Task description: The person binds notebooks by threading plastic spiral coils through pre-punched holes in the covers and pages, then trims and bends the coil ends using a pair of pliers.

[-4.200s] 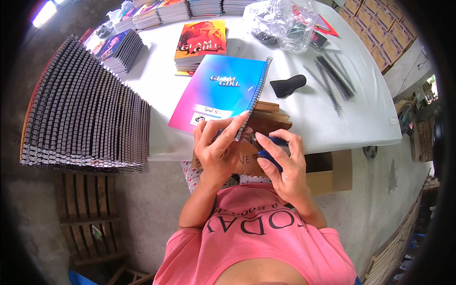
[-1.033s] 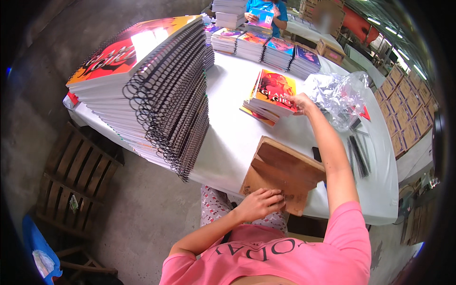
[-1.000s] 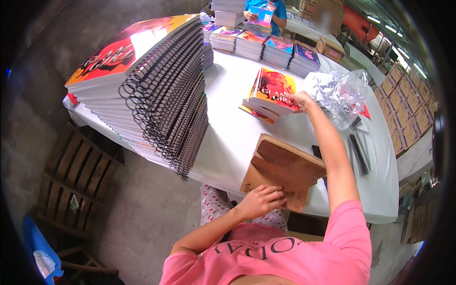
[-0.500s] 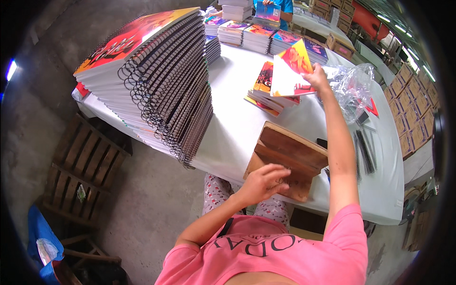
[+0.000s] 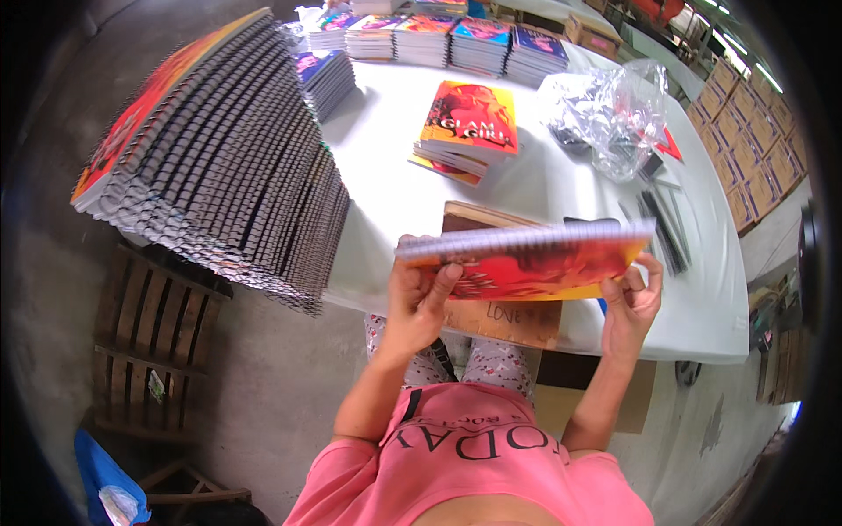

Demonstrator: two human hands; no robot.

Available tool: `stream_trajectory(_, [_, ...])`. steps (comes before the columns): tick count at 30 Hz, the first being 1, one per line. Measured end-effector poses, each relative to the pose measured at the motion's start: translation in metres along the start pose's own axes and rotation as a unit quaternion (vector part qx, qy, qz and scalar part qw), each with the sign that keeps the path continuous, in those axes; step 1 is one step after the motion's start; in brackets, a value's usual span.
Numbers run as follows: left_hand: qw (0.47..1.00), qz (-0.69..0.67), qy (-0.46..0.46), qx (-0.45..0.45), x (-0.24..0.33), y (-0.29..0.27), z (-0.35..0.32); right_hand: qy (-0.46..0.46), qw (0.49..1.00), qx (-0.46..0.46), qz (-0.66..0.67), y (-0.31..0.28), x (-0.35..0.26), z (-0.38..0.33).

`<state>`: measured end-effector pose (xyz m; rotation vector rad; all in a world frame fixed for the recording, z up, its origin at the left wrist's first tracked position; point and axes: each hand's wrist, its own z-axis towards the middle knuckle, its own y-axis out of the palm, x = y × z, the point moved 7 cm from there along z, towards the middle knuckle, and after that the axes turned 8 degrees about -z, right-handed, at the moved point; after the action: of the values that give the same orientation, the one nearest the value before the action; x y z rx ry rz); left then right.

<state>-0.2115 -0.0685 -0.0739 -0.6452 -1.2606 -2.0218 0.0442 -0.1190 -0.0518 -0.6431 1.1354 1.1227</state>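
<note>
Between both hands I hold a notebook (image 5: 535,263) with a red and yellow cover, tilted so that its white page edge faces up. My left hand (image 5: 419,294) grips its left end, thumb on the cover. At the right end, my right hand (image 5: 631,298) pinches the lower corner between thumb and fingers. Beneath the notebook is a wooden stand (image 5: 504,323) at the table's near edge, partly hidden by it. Beyond the stand lies a short pile of similar notebooks (image 5: 469,114), without visible coils.
A tall stack of coil-bound notebooks (image 5: 237,167) rises at the left. More notebook stacks (image 5: 478,46) line the far side of the white table (image 5: 386,114). Clear plastic wrap (image 5: 610,110) and black binding coils (image 5: 662,232) lie at the right. Cardboard boxes (image 5: 745,149) stand beyond.
My right hand has brought a notebook from the pile back over the wooden stand. My left hand, earlier empty above the stand, now grips the notebook's left end. The view has shifted.
</note>
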Motion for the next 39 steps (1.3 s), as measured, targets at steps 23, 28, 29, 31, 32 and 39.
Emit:
stream_trajectory(23, [0.896, 0.437, 0.066, -0.050, 0.009, -0.038, 0.032, -0.086, 0.980, -0.060, -0.171, 0.021, -0.019, 0.021])
stream_trajectory(28, [0.906, 0.402, 0.131, -0.020, 0.005, -0.029, 0.069, -0.123, 0.969, -0.095, -0.190, 0.057, -0.033, 0.069])
stream_trajectory(29, [0.900, 0.414, 0.132, -0.015, -0.003, -0.038, 0.070, -0.122, 0.968, -0.104, -0.193, 0.060, -0.027, 0.073])
stream_trajectory(31, [0.903, 0.416, 0.110, -0.003, -0.022, -0.049, 0.067, -0.105, 0.966, -0.119, -0.203, 0.060, -0.017, 0.075])
stream_trajectory(32, [0.904, 0.422, 0.077, 0.004, -0.032, -0.054, 0.063, -0.087, 0.966, -0.127, -0.210, 0.056, -0.010, 0.074])
stream_trajectory(39, [0.833, 0.552, -0.032, -0.016, -0.051, -0.079, 0.019, -0.030, 0.975, -0.101, -0.193, -0.029, 0.004, 0.094])
